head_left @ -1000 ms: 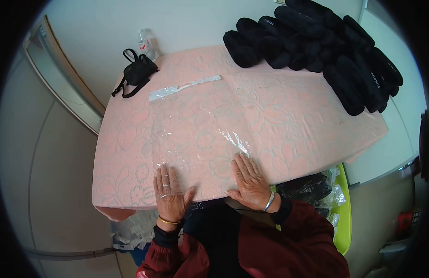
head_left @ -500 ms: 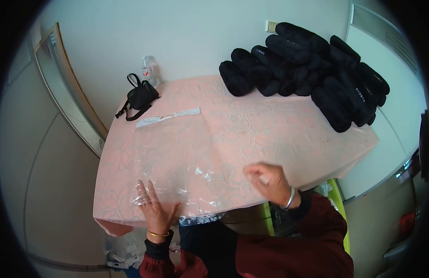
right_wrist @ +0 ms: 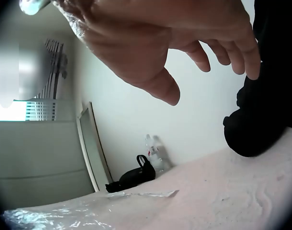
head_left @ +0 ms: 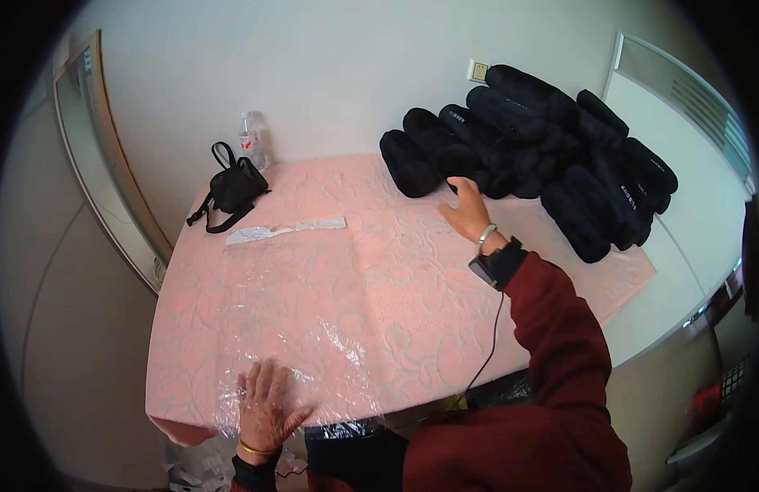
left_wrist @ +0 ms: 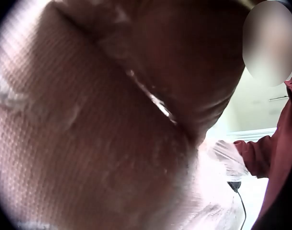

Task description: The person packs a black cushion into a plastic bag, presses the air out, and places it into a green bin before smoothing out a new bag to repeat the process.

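My left hand point(head_left: 267, 406) lies flat near the table's front edge, fingers straight, on a clear plastic bag point(head_left: 285, 283) with a white strip along its far end. In the left wrist view the palm point(left_wrist: 184, 52) sits low over the film and pink cloth. Farther back, my right hand point(head_left: 469, 211) reaches to a pile of black soft cylindrical rolls point(head_left: 408, 164), some with white lettering. Its fingertips overlap the pile's front in the head view. The right wrist view shows that hand point(right_wrist: 184, 38) with thumb apart, fingers loosely bent and nothing between them.
A pink patterned cloth point(head_left: 428, 303) covers the table. At the back left are a small black bag point(head_left: 236, 187) with straps and a clear bottle point(head_left: 252, 143). A cable point(head_left: 492, 336) hangs from the right wrist. A framed mirror point(head_left: 109, 156) leans at the left.
My right hand has lifted off the plastic bag near the front edge and moved forward to the black rolls. The left hand stays on the bag, which has shifted slightly toward me.
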### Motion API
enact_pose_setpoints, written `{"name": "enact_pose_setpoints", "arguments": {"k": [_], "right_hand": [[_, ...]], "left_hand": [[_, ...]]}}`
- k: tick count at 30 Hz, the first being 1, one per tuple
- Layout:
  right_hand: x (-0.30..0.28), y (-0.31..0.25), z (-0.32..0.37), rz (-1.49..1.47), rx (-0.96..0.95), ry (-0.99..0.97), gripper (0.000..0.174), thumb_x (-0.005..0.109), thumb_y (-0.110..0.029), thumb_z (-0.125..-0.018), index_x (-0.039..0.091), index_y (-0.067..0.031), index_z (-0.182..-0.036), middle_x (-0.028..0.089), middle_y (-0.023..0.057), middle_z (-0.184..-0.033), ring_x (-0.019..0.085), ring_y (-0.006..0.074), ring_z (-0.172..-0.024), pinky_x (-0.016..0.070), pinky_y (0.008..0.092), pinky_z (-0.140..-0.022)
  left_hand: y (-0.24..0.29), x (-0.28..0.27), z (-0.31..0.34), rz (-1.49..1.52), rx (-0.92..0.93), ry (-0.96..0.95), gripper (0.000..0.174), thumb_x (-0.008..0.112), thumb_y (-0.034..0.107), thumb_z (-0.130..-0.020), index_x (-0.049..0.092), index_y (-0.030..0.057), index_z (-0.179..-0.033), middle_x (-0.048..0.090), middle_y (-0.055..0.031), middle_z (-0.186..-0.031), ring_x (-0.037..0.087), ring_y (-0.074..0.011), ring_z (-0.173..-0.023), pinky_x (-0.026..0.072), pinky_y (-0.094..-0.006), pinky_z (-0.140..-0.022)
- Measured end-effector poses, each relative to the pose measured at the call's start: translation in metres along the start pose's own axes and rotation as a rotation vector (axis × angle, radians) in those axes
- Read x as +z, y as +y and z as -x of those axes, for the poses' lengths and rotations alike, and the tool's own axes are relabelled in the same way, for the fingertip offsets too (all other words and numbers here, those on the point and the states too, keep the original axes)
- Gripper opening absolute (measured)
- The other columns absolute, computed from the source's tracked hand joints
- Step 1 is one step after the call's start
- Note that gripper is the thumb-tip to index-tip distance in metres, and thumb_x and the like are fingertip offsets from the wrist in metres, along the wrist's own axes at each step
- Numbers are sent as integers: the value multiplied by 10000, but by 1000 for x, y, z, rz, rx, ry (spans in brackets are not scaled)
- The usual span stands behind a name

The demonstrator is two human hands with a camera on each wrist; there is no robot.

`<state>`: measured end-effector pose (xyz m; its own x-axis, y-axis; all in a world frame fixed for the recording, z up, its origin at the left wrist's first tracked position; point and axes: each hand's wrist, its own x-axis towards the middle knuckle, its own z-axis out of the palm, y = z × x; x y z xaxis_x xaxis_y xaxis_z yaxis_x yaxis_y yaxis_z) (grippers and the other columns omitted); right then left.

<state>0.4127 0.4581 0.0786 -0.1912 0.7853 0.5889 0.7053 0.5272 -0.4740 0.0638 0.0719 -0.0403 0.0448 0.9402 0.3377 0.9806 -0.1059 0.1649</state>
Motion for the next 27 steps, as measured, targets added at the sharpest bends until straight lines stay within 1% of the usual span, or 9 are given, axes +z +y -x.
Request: {"name": "enact_pose_setpoints", "arguments": {"k": [2,6,10,13,15,19,22,23,27], "right_hand": [[25,-2,-16,162,-29,-41,652,760,-189,-782,484,-8,-1345,454,234,-1434,449,404,-1310,392,460,-1093],[72,3,-44,340,-39,-54,747,778,-189,-771,413,-28,-1403,335,220,-1530,368,428,-1377,374,482,-1107],[115,11,-63,377,-39,-35,770,790,-183,-764,401,-29,-1411,303,208,-1558,297,436,-1424,339,520,-1124],[138,26,-76,444,-109,12,852,806,-175,-750,356,-81,-1467,243,215,-1595,269,435,-1446,358,504,-1126],[149,35,-80,479,-140,22,894,814,-170,-742,334,-107,-1494,213,219,-1613,255,435,-1457,368,497,-1126],[156,41,-91,575,-42,-51,825,817,-147,-745,398,-170,-1455,300,215,-1546,319,447,-1398,464,486,-1036],[152,39,-103,769,-45,-181,616,804,-133,-764,523,-172,-1312,470,209,-1332,468,430,-1230,534,471,-910],[156,48,-105,766,-50,-177,616,804,-133,-764,523,-172,-1312,470,209,-1332,468,430,-1230,534,471,-910],[164,68,-118,844,-181,-85,388,769,-121,-798,582,-159,-1136,538,169,-1106,543,373,-1079,543,459,-835]], "left_hand": [[2,-1,-1,11,-9,1,846,636,657,-842,488,56,-1419,447,-215,-1487,388,-431,-1387,239,-597,-1147],[8,-9,-3,37,-33,-8,825,645,643,-848,490,69,-1421,450,-211,-1485,393,-427,-1385,227,-597,-1151],[13,-16,-6,70,-41,-16,811,667,621,-846,488,81,-1425,454,-209,-1480,405,-424,-1376,224,-595,-1151],[13,-18,-9,75,-47,-23,811,683,612,-840,486,88,-1427,457,-209,-1476,416,-421,-1366,227,-595,-1148],[14,-20,-10,123,-85,-62,801,695,557,-856,472,77,-1458,408,-196,-1534,351,-428,-1420,187,-576,-1180],[13,-18,-12,150,-96,-92,793,704,516,-867,462,69,-1475,396,-197,-1549,336,-426,-1436,183,-568,-1189],[11,-18,-11,154,-88,-96,789,704,510,-868,463,65,-1474,398,-205,-1544,342,-420,-1434,194,-571,-1184],[11,-17,-11,159,-84,-91,788,702,511,-868,464,64,-1472,394,-210,-1546,340,-416,-1436,198,-573,-1181],[11,-20,-10,133,-81,-103,797,667,534,-889,444,50,-1482,376,-225,-1553,334,-414,-1440,212,-567,-1177]]}}
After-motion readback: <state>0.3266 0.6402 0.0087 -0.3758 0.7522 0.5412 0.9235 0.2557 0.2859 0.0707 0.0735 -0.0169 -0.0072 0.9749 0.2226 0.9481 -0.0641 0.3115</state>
